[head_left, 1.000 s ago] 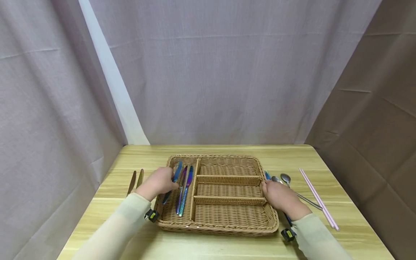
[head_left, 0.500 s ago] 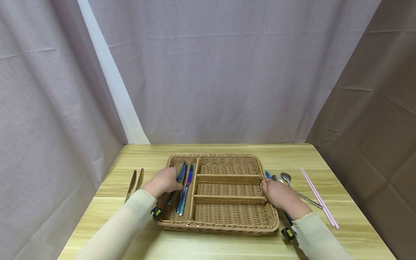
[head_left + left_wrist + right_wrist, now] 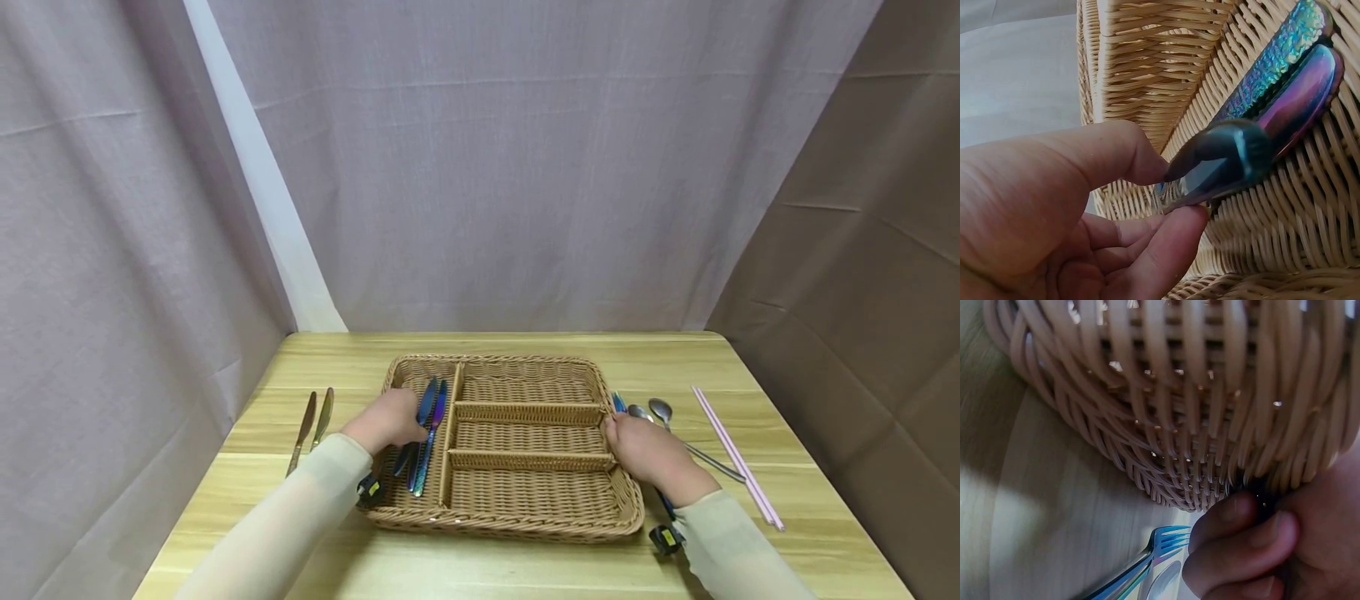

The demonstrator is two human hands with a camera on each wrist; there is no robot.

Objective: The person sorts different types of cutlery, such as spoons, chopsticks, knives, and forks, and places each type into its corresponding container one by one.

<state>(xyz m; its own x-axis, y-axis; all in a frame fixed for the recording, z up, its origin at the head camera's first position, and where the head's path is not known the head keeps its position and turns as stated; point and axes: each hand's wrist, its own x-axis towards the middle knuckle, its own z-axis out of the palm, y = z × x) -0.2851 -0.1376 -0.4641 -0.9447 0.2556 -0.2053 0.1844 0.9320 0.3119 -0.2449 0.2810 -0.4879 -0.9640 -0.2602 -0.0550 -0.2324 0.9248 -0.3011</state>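
Observation:
A brown wicker cutlery basket (image 3: 528, 531) with a long left compartment and three compartments on the right sits on the table. Inside the left compartment, my left hand (image 3: 386, 419) pinches a dark blue knife (image 3: 1225, 162) between thumb and fingers. Its blade points to the far side. Just right of it lie two more shiny knives, one with a textured rainbow handle (image 3: 1275, 65) and one with a smooth purple handle (image 3: 1304, 97). My right hand (image 3: 651, 457) grips the basket's right end, with curled fingers (image 3: 1241, 553) against the weave in the right wrist view.
Two table knives (image 3: 303, 429) lie left of the basket. Right of it are blue forks (image 3: 1147, 555), partly under my right hand, spoons (image 3: 660, 409) and pink chopsticks (image 3: 737, 458). Grey curtains (image 3: 510, 208) stand behind the wooden table (image 3: 450, 575).
My left hand has moved right inside the left compartment, bringing the dark blue knife close against the other two. The right hand and basket have stayed put.

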